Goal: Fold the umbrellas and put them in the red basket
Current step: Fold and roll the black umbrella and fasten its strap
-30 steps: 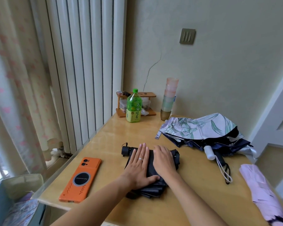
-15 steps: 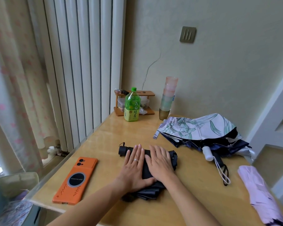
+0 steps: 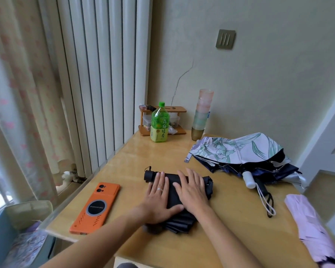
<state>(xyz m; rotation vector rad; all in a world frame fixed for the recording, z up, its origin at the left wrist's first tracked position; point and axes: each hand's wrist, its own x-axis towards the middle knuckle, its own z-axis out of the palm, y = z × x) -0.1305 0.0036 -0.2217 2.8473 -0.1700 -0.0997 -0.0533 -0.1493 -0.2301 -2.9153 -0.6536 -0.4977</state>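
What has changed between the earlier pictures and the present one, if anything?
Nothing visibly changed. The left hand and the right hand still press flat on the black umbrella; nothing was gripped or let go. The floral umbrella, the pink umbrella and the orange phone lie where they were.

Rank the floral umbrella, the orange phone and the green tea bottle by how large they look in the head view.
1. floral umbrella
2. orange phone
3. green tea bottle
The phone lies nearer the camera than the bottle, so the order of these two is unsure in real size.
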